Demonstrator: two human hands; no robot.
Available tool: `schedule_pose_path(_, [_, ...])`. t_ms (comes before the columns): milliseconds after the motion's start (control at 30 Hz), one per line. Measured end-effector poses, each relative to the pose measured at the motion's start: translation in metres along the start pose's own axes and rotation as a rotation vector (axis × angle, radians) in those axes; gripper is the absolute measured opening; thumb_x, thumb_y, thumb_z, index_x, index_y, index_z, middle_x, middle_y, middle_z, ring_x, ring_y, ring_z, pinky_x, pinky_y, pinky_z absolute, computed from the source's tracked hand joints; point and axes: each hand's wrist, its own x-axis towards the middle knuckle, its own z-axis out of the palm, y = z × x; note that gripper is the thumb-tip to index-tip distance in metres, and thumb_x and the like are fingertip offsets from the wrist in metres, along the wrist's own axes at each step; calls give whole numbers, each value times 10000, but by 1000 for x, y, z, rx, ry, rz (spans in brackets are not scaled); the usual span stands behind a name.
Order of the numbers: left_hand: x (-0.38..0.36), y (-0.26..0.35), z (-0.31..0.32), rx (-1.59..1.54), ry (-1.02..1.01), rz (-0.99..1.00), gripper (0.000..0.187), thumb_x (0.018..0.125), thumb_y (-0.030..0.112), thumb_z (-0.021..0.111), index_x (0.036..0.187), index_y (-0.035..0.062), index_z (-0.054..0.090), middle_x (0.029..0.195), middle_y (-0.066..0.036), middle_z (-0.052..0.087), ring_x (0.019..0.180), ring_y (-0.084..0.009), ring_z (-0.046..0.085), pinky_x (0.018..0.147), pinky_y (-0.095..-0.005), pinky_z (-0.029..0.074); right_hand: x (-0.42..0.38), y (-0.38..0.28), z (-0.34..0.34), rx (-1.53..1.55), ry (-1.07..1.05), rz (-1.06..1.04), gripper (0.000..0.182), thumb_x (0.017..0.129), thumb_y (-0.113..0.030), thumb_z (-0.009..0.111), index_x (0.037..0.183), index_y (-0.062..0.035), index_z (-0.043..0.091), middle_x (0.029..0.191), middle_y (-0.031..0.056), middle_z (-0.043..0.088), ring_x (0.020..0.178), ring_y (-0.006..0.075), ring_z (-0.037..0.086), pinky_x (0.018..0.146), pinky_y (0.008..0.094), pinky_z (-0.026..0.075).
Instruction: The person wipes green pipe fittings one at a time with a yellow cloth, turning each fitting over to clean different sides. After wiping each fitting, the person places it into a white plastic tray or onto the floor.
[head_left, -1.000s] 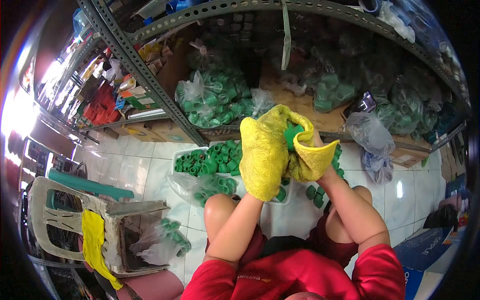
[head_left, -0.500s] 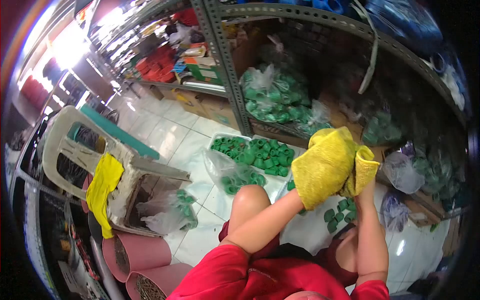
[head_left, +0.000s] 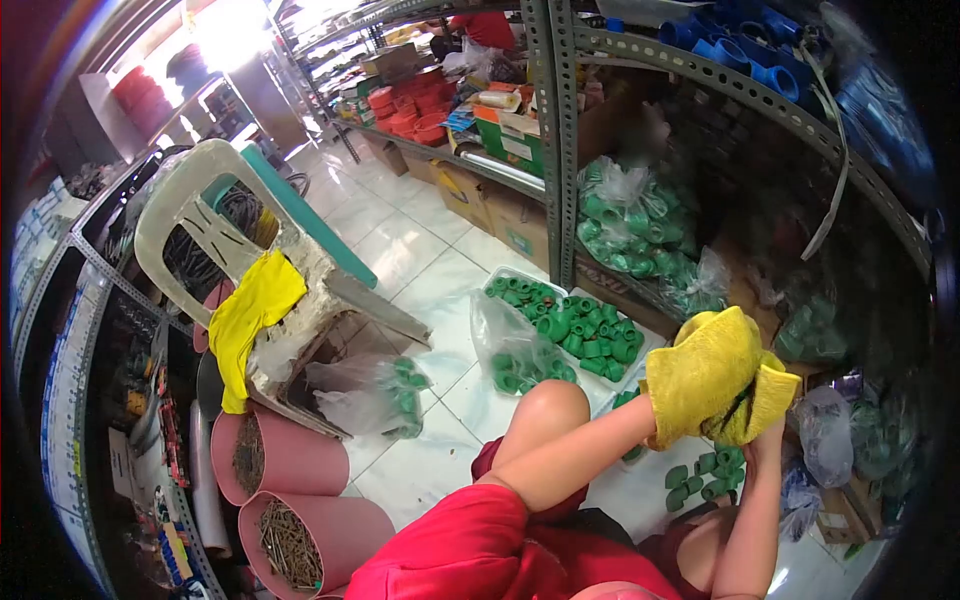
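Head view: yellow cloth (head_left: 738,340) covers left hand (head_left: 695,385) and most of right hand (head_left: 767,438), near a tray's (head_left: 645,350) right edge; fingers hidden, state untellable.

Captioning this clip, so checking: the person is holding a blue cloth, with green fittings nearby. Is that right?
Not quite: the head view shows the held cloth is yellow, not blue. The green fittings are indeed nearby.

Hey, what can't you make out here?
- Fingers' grip: head view, hidden by the yellow cloth.
- Label on green box: head view, too small to read.
- Depths of the shelf: head view, lost in shadow.
- Anything above the blue fittings: head view, cut off by top edge.
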Motion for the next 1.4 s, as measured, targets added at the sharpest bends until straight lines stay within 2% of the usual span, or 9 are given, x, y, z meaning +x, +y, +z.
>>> schedule_pose_path(333, [-5, 1, 40, -33, 216, 100, 343, 775, 271, 516, 1084, 127, 547, 1092, -90, 537, 1039, -274, 485, 904, -355, 362, 1, -2, 14, 90, 112, -48, 384, 880, -231, 482, 1218, -60, 415, 1179, 78, 488, 1057, 201, 502, 885, 349, 425])
schedule_pose_path(500, [23, 29, -33, 86, -103, -22, 343, 768, 242, 532, 1071, 80, 529, 1045, -114, 534, 1000, -274, 490, 870, -358, 368, -2, -2, 31, 39, 153, -186, 392, 870, -205, 504, 1224, -57, 425, 1197, 86, 487, 1062, 196, 502, 882, 339, 431])
schedule_pose_path(567, [44, 51, -63, 175, -403, -182, 377, 766, 229, 542, 1098, 55, 500, 1033, -132, 527, 997, -278, 479, 851, -368, 371, 5, 8, 11, -696, 83, -494, 414, 842, -112, 525, 1237, -45, 421, 1206, 85, 485, 1066, 200, 497, 884, 323, 411])
schedule_pose_path(600, [14, 9, -1, 289, -123, 20, 348, 779, 203, 553, 1075, 27, 503, 999, -141, 523, 955, -281, 489, 829, -361, 384, 5, 5, 5, -1056, 91, -468, 419, 837, -102, 513, 1236, -31, 410, 1181, 87, 490, 1064, 195, 482, 903, 305, 380])
schedule_pose_path(633, [3, 2, 12, -304, 174, -23, 303, 754, 121, 561, 1040, 28, 520, 966, -130, 529, 917, -291, 493, 811, -344, 390, -6, -3, 34, -658, 113, -449, 425, 833, -128, 505, 1230, -21, 397, 1157, 89, 487, 1054, 183, 465, 920, 291, 351])
schedule_pose_path(733, [-8, 19, 2, -778, 69, -295, 358, 854, 99, 487, 1200, 41, 411, 1129, -113, 490, 1050, -220, 464, 915, -306, 368, -16, -17, 47, -673, 109, -415, 413, 837, -114, 451, 1230, -22, 362, 1133, 96, 482, 1054, 187, 451, 909, 288, 341])
schedule_pose_path(933, [-17, 12, 31, -713, -37, -290, 414, 868, 188, 486, 1251, 71, 379, 1179, -104, 480, 1090, -234, 450, 910, -336, 383, -9, -23, 47, -436, 222, -336, 336, 857, -144, 440, 1164, -9, 414, 1046, 91, 529, 956, 167, 508, 848, 280, 390])
schedule_pose_path(1200, [-51, -9, 59, -2596, -351, -446, 449, 915, 349, 353, 1278, 86, 363, 1223, -102, 460, 1100, -235, 457, 924, -356, 383, 9, -28, 7, 392, 107, 46, 215, 869, -182, 481, 1006, -26, 534, 950, 80, 570, 822, 177, 575, 715, 312, 492])
schedule_pose_path(1400, [-50, -4, 60, -2202, -240, -524, 447, 916, 349, 353, 1279, 88, 361, 1222, -99, 461, 1094, -231, 463, 919, -352, 387, 11, -12, -7, 598, -60, 79, 335, 873, -284, 468, 1130, -69, 487, 1094, 84, 539, 993, 223, 529, 870, 389, 437])
